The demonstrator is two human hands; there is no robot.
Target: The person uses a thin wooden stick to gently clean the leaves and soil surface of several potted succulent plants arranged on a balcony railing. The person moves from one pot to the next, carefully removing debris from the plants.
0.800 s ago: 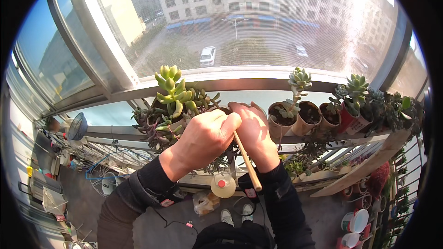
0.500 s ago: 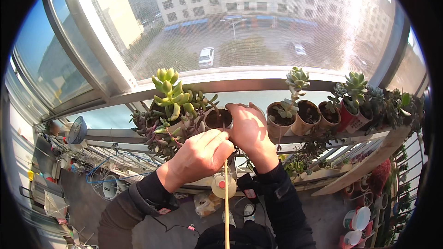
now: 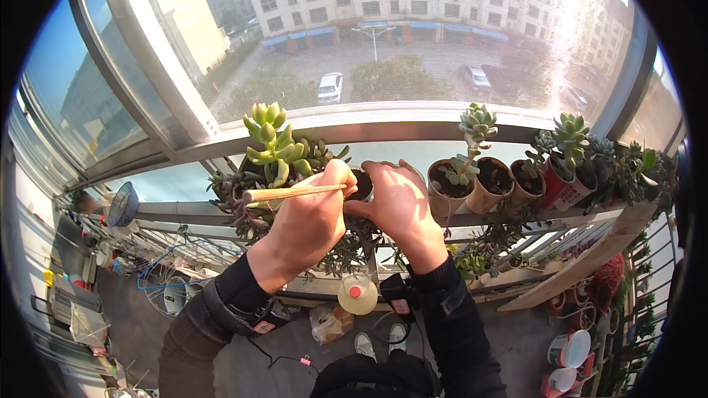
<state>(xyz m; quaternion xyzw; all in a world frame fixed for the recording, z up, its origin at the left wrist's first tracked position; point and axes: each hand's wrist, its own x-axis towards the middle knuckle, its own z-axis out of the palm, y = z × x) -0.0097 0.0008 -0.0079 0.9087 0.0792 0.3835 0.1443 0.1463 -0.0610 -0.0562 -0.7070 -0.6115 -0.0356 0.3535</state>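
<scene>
In my closed left hand (image 3: 310, 225) is a light wooden stick (image 3: 287, 192), slanting across the fingers with its thick end out to the left. The fingertips reach the left side of a small flowerpot of dark soil (image 3: 361, 186), which the hand partly covers. My right hand (image 3: 398, 203) curls round that pot from the right, thumb in front and fingers behind. Close by on the left stands a pale green succulent (image 3: 271, 136) with plump leaves, partly behind my left hand. Trailing purplish plants (image 3: 251, 225) hang below it.
Right of my hands, potted succulents line the ledge, among them a tan pot (image 3: 448, 195) and a red pot (image 3: 554, 186). A window frame (image 3: 405, 131) runs behind. Below are a red-capped jug (image 3: 358, 296), a plastic bag (image 3: 330, 323) and white buckets (image 3: 575, 350).
My left hand has lifted and turned, swinging the stick from pointing down toward me to lying nearly level leftward. The right hand stays at the pot, its thumb now showing.
</scene>
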